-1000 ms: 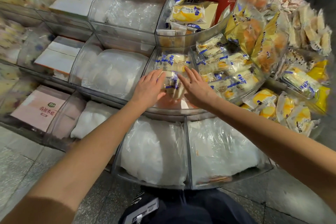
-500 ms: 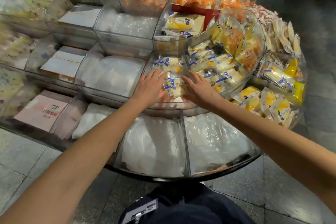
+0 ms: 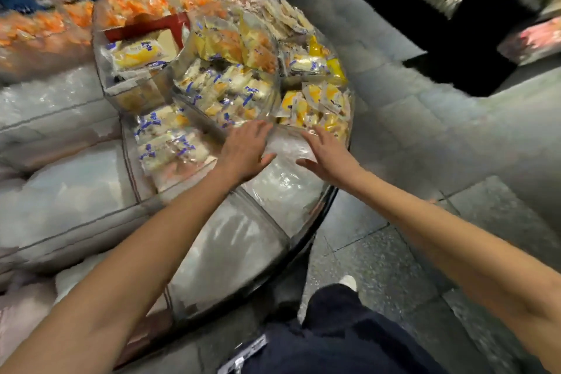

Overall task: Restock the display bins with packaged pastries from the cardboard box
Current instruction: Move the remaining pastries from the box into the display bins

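The left hand (image 3: 246, 152) and right hand (image 3: 326, 155) reach forward side by side, a little apart, fingers straight and spread, holding nothing; both are above a clear bin (image 3: 303, 209) at the rounded right end of the display, and the blur hides whether they touch it; crumpled white plastic (image 3: 282, 173) fills that bin beneath the palms. The left fingertips lie at the bin's far rim, the right fingertips near the yellow packs (image 3: 312, 106) heaped in the bin just beyond. Left of the left hand, blue-and-white packs (image 3: 170, 143) lie loosely piled in a bin of their own; more of the same kind fill a raised bin (image 3: 224, 91) farther back; yellow and orange packs (image 3: 230, 42) stand in the tier behind that. The cardboard box (image 3: 145, 28) sits in a far bin to the left, its red flap upright, with one yellow-and-white pack (image 3: 136, 55) lying inside it. Orange packets (image 3: 136, 6) crowd the farthest bins; white plastic bags (image 3: 76, 191) fill the near and left bins. Grey floor tiles (image 3: 425, 161) spread to the right; dark trousers (image 3: 349, 334) and a white shoe (image 3: 349, 282) show at the near edge.
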Action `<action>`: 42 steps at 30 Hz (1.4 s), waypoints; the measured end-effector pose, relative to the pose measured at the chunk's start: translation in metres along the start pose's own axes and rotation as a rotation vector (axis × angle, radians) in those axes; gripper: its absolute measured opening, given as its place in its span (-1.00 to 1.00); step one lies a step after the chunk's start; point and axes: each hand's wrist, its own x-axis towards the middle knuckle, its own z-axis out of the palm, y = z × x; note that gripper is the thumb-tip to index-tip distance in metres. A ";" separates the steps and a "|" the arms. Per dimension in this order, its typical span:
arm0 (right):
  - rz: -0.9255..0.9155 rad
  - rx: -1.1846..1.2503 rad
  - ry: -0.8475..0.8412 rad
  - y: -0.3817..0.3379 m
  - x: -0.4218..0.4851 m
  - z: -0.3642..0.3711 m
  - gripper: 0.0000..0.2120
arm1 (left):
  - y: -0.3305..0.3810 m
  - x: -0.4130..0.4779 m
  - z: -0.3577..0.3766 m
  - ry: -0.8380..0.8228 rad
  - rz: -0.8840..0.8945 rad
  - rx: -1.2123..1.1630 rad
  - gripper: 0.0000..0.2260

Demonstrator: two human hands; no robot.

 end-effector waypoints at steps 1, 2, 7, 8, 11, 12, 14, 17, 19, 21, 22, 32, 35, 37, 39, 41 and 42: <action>0.057 0.011 0.013 0.013 -0.016 -0.001 -0.32 | 0.018 0.007 0.002 0.000 0.063 0.006 -0.38; 0.109 0.023 0.031 0.028 -0.033 -0.003 -0.32 | 0.037 0.015 0.004 0.005 0.126 0.010 -0.38; 0.404 0.031 0.095 0.100 -0.134 -0.008 -0.30 | 0.153 0.047 0.007 -0.001 0.395 0.006 -0.35; 0.461 0.035 0.118 0.113 -0.157 -0.009 -0.30 | 0.180 0.051 0.009 -0.001 0.466 0.011 -0.34; 0.636 0.080 0.170 0.150 -0.232 -0.012 -0.30 | 0.266 0.054 0.014 0.000 0.680 -0.003 -0.35; 0.694 0.101 0.181 0.161 -0.258 -0.013 -0.30 | 0.296 0.052 0.016 -0.003 0.735 -0.010 -0.35; 0.813 0.134 0.202 0.183 -0.314 -0.016 -0.29 | 0.360 0.044 0.018 -0.012 0.844 -0.020 -0.36; 0.975 0.159 0.241 0.218 -0.406 -0.015 -0.29 | 0.461 0.023 0.024 -0.041 0.989 -0.014 -0.36; 1.082 0.196 0.264 0.237 -0.474 -0.011 -0.30 | 0.529 0.005 0.028 -0.059 1.091 -0.010 -0.36; 1.188 0.222 0.283 0.255 -0.543 -0.006 -0.30 | 0.598 -0.015 0.031 -0.069 1.196 -0.013 -0.37; 1.238 0.221 0.291 0.262 -0.575 -0.003 -0.30 | 0.631 -0.025 0.032 -0.072 1.240 -0.018 -0.38; 1.667 0.379 0.385 0.294 -0.794 0.034 -0.33 | 0.869 -0.131 0.062 -0.179 1.601 0.039 -0.38; 1.760 0.459 0.408 0.300 -0.827 0.053 -0.34 | 0.915 -0.151 0.075 -0.221 1.698 0.064 -0.40; 1.818 0.516 0.417 0.306 -0.844 0.066 -0.34 | 0.945 -0.159 0.086 -0.263 1.761 0.096 -0.40; 1.880 0.567 0.418 0.315 -0.859 0.079 -0.34 | 0.979 -0.162 0.100 -0.290 1.816 0.119 -0.42; 1.951 0.607 0.447 0.327 -0.874 0.090 -0.36 | 1.015 -0.165 0.112 -0.333 1.866 0.136 -0.44; 1.982 0.628 0.462 0.332 -0.881 0.095 -0.37 | 1.034 -0.166 0.117 -0.359 1.893 0.151 -0.45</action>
